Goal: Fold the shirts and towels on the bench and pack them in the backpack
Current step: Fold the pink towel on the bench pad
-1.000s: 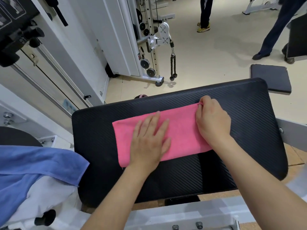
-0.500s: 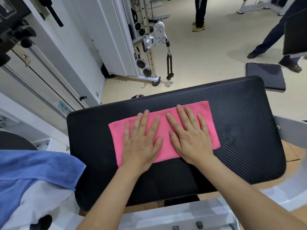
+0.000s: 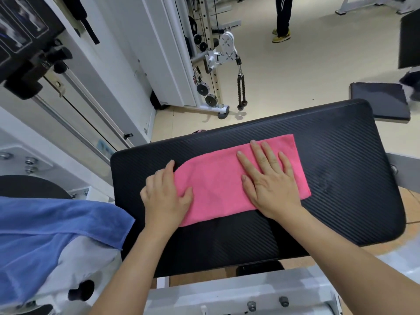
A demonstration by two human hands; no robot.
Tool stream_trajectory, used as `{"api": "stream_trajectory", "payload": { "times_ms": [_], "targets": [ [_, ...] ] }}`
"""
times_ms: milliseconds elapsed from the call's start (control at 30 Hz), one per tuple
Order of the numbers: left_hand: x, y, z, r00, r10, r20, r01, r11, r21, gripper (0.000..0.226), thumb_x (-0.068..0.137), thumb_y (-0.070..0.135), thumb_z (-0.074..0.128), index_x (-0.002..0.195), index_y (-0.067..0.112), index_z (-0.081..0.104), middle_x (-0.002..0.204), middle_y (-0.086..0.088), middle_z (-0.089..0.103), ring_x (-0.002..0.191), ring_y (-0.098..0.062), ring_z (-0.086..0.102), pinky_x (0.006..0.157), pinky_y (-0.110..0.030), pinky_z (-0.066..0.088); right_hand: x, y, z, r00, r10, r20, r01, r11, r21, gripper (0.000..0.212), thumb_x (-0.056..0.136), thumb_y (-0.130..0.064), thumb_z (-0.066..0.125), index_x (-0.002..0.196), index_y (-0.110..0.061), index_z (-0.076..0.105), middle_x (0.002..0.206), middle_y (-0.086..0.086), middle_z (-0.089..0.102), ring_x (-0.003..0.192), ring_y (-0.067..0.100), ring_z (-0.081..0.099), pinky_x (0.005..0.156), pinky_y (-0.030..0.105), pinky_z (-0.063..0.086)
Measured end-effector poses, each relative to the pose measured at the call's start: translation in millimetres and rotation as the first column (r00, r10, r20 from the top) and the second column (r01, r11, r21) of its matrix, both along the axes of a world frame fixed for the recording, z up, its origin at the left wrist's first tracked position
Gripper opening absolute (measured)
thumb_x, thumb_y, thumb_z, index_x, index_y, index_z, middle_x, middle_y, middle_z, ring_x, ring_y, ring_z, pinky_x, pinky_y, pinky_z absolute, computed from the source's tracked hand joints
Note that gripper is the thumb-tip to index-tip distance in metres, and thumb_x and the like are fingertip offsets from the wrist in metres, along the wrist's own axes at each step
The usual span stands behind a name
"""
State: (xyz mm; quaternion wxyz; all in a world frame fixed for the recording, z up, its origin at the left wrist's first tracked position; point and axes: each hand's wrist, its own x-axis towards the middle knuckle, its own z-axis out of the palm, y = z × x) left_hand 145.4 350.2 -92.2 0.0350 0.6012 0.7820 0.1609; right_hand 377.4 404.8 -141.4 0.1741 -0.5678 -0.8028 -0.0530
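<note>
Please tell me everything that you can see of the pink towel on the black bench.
The pink towel is a soft, fuzzy cloth, microfibre by its look, laid out as a long strip. It lies flat and slightly slanted on the black ribbed bench pad. The right hand presses flat, palm down, on its right half. The left hand holds its left end, thumb on top. Nothing else touches it.

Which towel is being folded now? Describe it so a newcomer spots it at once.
Find the big black ribbed bench pad mid-view. On it lies a pink towel folded into a long strip, the right hand flat on it, the left hand gripping its left end. It is the only pink cloth; the blue towel lies off to the left.
</note>
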Motion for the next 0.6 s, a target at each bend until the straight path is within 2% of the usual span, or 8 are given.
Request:
{"api": "stream_trajectory", "payload": {
  "times_ms": [100,167,233,333,400,500,533,600],
  "targets": [
    [6.5,4.7,19.6,0.966,0.123,0.228,-0.108,0.991,-0.075,0.035,0.085,0.032,0.064,0.117,0.020,0.054,0.111,0.002,0.049,0.117,-0.024,0.038,0.096,-0.040,0.034,0.0,-0.8,1.0,1.000,0.003,-0.005,-0.003,1.000,-0.006,0.056,0.099,-0.047,0.025,0.153,-0.034,0.023,0.161,0.003,0.018,0.149,0.021,0.015,0.117,0.047,0.010],
    [9.9,-0.7,25.4,0.951,0.111,0.288,-0.091,0.992,-0.081,0.016,0.088,0.029,0.063,0.097,0.021,0.053,0.092,0.012,0.042,0.107,-0.020,0.038,0.093,-0.037,0.035,0.3,-1.1,1.3,1.000,0.004,-0.006,-0.004,1.000,-0.015,0.056,0.099,-0.047,0.024,0.153,-0.034,0.022,0.162,0.002,0.017,0.149,0.021,0.014,0.117,0.047,0.010],
    [12.9,-7.9,26.3,0.926,0.086,0.368,-0.080,0.996,-0.030,0.017,0.088,0.028,0.062,0.095,0.021,0.049,0.088,0.014,0.043,0.097,-0.017,0.045,0.085,-0.037,0.040,-0.1,-1.4,1.3,1.000,0.005,-0.007,-0.005,1.000,-0.016,0.056,0.099,-0.047,0.024,0.153,-0.034,0.022,0.162,0.002,0.017,0.149,0.021,0.014,0.117,0.047,0.011],
    [18.0,-15.3,26.2,0.846,0.093,0.525,-0.141,0.989,0.052,0.032,0.087,0.027,0.066,0.106,0.025,0.041,0.094,0.013,0.050,0.089,-0.014,0.054,0.072,-0.036,0.045,0.2,-1.3,1.7,1.000,0.004,-0.013,-0.004,1.000,-0.010,0.056,0.099,-0.047,0.025,0.153,-0.033,0.023,0.161,0.003,0.018,0.149,0.021,0.015,0.117,0.047,0.011],
    [19.2,-17.8,25.5,0.719,0.122,0.684,-0.216,0.975,0.053,0.047,0.086,0.024,0.071,0.117,0.032,0.036,0.102,0.013,0.054,0.092,-0.006,0.057,0.072,-0.029,0.047,0.6,-0.9,2.5,1.000,0.007,-0.011,-0.007,1.000,-0.021,0.056,0.099,-0.047,0.026,0.153,-0.033,0.023,0.161,0.003,0.018,0.149,0.021,0.015,0.117,0.047,0.010],
    [16.0,-22.6,21.2,0.362,0.121,0.924,-0.362,0.932,0.019,0.051,0.089,0.018,0.068,0.124,0.037,0.036,0.104,0.000,0.066,0.094,-0.012,0.064,0.085,-0.035,0.052,1.1,-1.4,1.9,1.000,0.012,-0.004,-0.012,0.998,-0.054,0.056,0.099,-0.047,0.026,0.153,-0.033,0.023,0.162,0.002,0.017,0.149,0.021,0.013,0.117,0.046,0.009],
    [14.3,-25.9,18.3,0.312,0.114,0.943,-0.384,0.923,0.015,0.044,0.091,0.014,0.065,0.119,0.036,0.038,0.105,-0.003,0.067,0.094,-0.013,0.064,0.089,-0.037,0.051,1.7,-1.3,3.4,1.000,0.017,-0.012,-0.018,0.998,-0.067,0.056,0.099,-0.047,0.026,0.153,-0.034,0.023,0.162,0.002,0.017,0.149,0.020,0.013,0.117,0.046,0.008],
    [14.1,-35.3,13.5,0.374,0.094,0.923,-0.349,0.936,0.046,0.036,0.093,0.008,0.060,0.104,0.035,0.040,0.114,-0.005,0.064,0.096,-0.012,0.063,0.093,-0.039,0.048,4.3,-0.5,9.6,0.998,0.037,-0.047,-0.042,0.992,-0.119,0.056,0.098,-0.049,0.024,0.153,-0.037,0.020,0.163,-0.001,0.013,0.149,0.018,0.008,0.117,0.044,0.005]
  ]
}}
